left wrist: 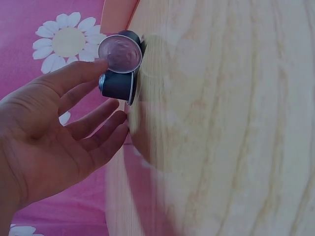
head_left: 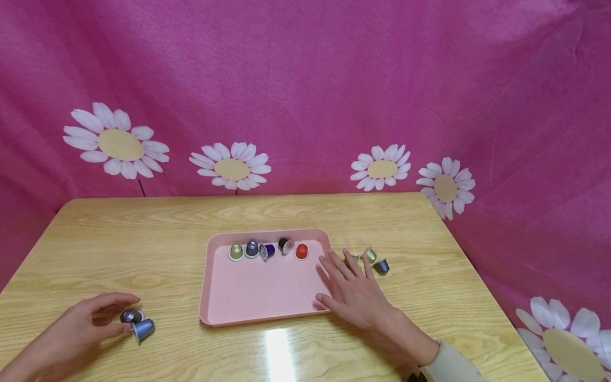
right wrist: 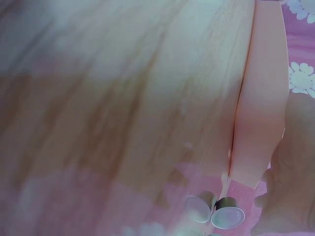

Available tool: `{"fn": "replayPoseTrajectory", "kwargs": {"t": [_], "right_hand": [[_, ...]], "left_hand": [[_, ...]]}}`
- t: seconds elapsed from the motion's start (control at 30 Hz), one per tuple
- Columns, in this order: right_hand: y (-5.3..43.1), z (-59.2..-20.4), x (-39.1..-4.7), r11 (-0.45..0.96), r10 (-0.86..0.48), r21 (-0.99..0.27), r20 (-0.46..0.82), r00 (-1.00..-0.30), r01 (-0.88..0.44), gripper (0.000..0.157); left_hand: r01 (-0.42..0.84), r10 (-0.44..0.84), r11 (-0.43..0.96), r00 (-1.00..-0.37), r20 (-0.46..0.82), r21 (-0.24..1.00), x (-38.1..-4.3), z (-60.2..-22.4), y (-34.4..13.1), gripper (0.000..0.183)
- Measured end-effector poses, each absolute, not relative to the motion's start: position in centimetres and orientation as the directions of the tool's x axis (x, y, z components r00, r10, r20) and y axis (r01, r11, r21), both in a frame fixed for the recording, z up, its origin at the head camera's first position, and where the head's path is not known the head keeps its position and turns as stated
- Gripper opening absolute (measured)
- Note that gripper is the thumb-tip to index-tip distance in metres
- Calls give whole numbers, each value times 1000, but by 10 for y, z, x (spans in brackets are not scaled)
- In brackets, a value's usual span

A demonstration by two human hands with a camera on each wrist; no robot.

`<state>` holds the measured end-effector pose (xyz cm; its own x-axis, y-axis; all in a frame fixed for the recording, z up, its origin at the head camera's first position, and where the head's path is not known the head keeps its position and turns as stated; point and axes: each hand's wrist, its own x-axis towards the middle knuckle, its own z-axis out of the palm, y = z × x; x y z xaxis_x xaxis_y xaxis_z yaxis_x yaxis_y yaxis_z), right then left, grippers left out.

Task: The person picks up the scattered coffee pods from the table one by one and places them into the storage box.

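At the left of the table lie a blue coffee capsule (head_left: 143, 330), tipped on its side, and a darker capsule (head_left: 131, 316). My left hand (head_left: 90, 323) is beside this pair, fingers loosely bent and apart, its thumb at the blue capsule's lid (left wrist: 121, 54); the left wrist view shows no finger wrapped round either one. My right hand (head_left: 355, 297) reaches with spread fingers over the right rim of the pink tray (head_left: 258, 289) and holds nothing. Just beyond its fingertips lie a green capsule (head_left: 369, 254), a dark blue capsule (head_left: 382, 266) and another capsule partly hidden by the fingers.
Along the tray's far side stand or lie several capsules: a light green one (head_left: 236, 252), a grey-blue one (head_left: 252, 249), a purple one (head_left: 267, 251), a black one (head_left: 286, 245) and a red one (head_left: 302, 251). A flowered pink cloth (head_left: 305, 95) hangs behind the wooden table (head_left: 157, 228).
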<state>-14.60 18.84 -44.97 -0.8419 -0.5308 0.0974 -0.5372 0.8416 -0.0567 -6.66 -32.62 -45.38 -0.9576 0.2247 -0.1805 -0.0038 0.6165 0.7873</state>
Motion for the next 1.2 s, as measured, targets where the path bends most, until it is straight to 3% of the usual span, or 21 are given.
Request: {"fn": "replayPoseTrajectory", "kwargs": {"t": [0.47,1.2], "right_hand": [[189,-452,-148,841,-529,-62,108,-841,-537,78],[189,-451,-147,841,-529,-71,100,-843,-537,78]], "left_hand": [[13,213,670,-961,-175,742,-67,-459,-326,38],[-70,146,736,-955,-259,673,-70,-453,-321,34]]}}
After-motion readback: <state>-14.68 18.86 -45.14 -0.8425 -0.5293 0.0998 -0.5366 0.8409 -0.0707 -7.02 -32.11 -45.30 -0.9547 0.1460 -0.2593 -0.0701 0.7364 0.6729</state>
